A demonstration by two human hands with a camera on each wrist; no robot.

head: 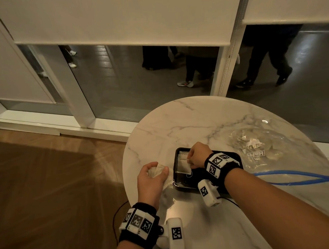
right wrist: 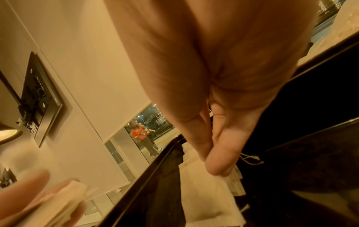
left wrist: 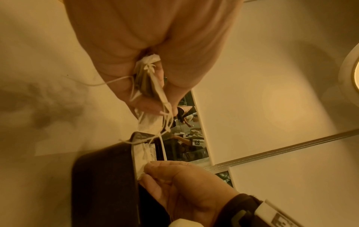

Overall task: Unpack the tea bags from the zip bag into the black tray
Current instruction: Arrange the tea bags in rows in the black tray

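A tea bag point(head: 183, 165) is pinched at its right edge by the right hand point(head: 198, 156) inside the left part of the black tray point(head: 182, 187), lying flat, long axis running away from the person. A bunch of tea bags point(head: 162, 173) is gripped by the left hand point(head: 150, 178) just left of the tray. The zip bag point(head: 259, 149) lies on the marble table point(head: 178, 120), right of the tray.

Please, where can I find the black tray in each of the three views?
Head: black tray at lower centre, under the right hand.
Left wrist: tray at lower left.
Right wrist: tray across the lower right.
Shared landmark: the tea bag pinched by the right hand over the tray.
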